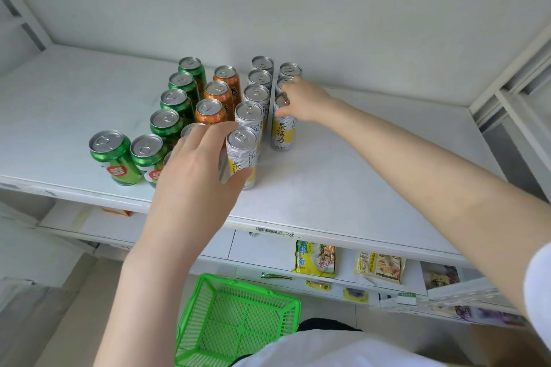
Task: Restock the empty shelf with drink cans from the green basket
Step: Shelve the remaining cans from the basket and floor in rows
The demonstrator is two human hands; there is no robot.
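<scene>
White shelf (343, 188) carries upright cans in rows: green cans (176, 98) at left, orange cans (219, 92) in the middle, silver cans (256, 95) at right. Right hand (301, 101) grips the top of the near can (283, 131) in the rightmost row. Left hand (193, 170) lies over the front cans, thumb against the front silver can (240, 152); its grip cannot be determined. Basket (208, 322) stands on the floor below, near snack packets (316, 259) on a lower shelf.

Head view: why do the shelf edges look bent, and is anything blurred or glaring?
Head view: the wide-angle lens bends the shelf edges and leans its side frames; light is soft and even, shadows faint; can tops gleam mildly, no harsh glare; corners look soft.
</scene>
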